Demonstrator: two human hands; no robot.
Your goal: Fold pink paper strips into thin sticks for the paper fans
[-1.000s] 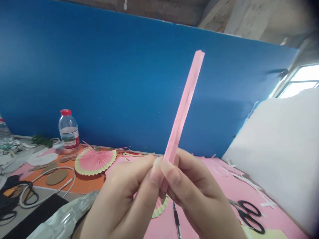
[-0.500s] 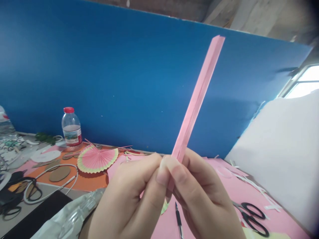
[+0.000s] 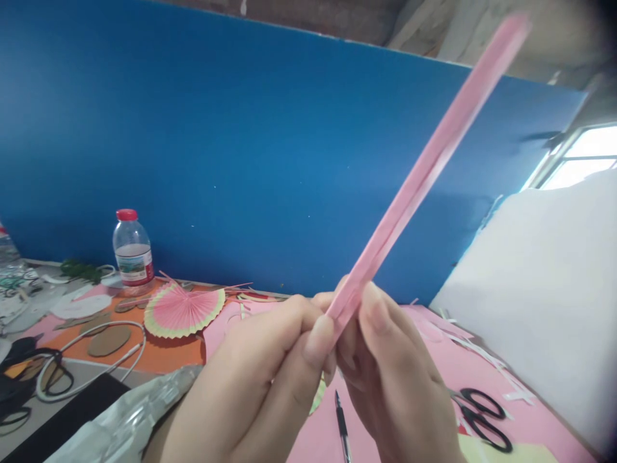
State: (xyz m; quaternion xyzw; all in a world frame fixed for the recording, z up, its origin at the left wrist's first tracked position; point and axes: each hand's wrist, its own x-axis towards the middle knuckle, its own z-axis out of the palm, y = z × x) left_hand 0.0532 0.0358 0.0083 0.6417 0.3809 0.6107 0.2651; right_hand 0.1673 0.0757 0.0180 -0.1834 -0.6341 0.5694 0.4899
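A long, narrow strip of pleated pink paper [image 3: 424, 167] rises from my hands and leans up to the right, its far end blurred near the top edge. My left hand [image 3: 260, 379] pinches the strip's lower end between thumb and fingers. My right hand [image 3: 390, 379] grips the same lower end from the right, thumb pressed on the fold. Both hands are closed on the strip, held above a pink sheet [image 3: 434, 366] on the table.
A pink and yellow paper fan [image 3: 183, 312] lies on an orange sheet [image 3: 168, 354]. A red-capped bottle [image 3: 132, 252] stands by the blue wall [image 3: 241, 161]. Black scissors [image 3: 482, 418], a pen [image 3: 341, 427], a white cable [image 3: 96, 357] and a white board [image 3: 544, 283] surround me.
The pink strip has tilted further to the right and reaches higher in view. My right thumb has shifted up along the fold.
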